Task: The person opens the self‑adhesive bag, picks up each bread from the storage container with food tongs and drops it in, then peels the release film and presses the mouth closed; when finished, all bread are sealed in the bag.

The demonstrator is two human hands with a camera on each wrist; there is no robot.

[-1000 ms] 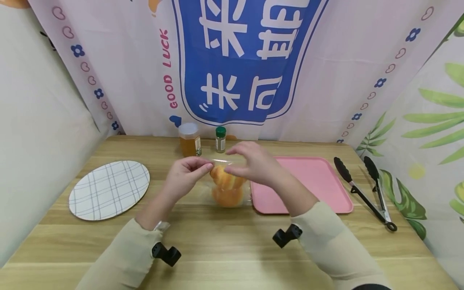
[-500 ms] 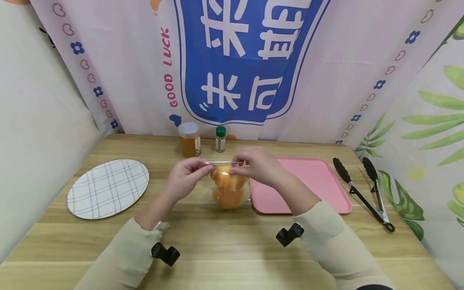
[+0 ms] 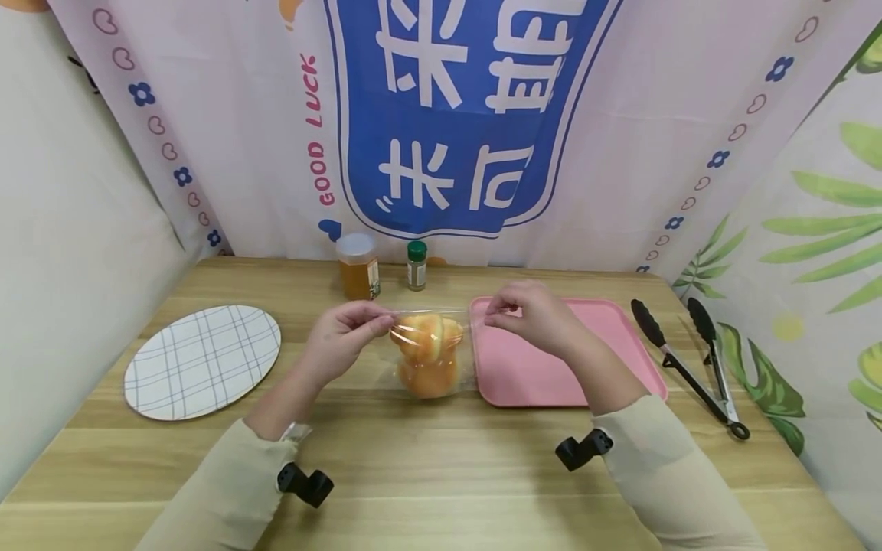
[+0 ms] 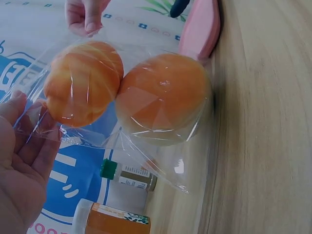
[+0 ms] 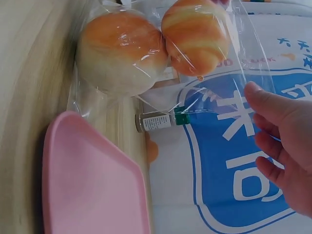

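A clear plastic bag (image 4: 178, 168) stands upright on the table, its top edge drawn taut between both hands. Inside it, a croissant-like bread roll (image 3: 423, 337) sits over a round golden bun (image 3: 429, 379). My left hand (image 3: 347, 337) pinches the bag's upper left corner between thumb and fingers. At the upper right corner, my right hand (image 3: 537, 315) pinches the film with thumb and fingertips, close above the pink tray. In the right wrist view, the right thumb overlaps the bag's edge.
The pink tray (image 3: 544, 379) lies just right of the bag, with black-tipped tongs (image 3: 703, 386) beyond it. A checked oval placemat (image 3: 203, 363) lies at left. A honey-coloured jar (image 3: 358, 268) and a green-capped spice bottle (image 3: 416, 266) stand behind, before the hanging cloth.
The right hand first came down to the bag's top edge, then moved right along it. The top edge is now spread wider; the left hand has shifted slightly left, still pinching.
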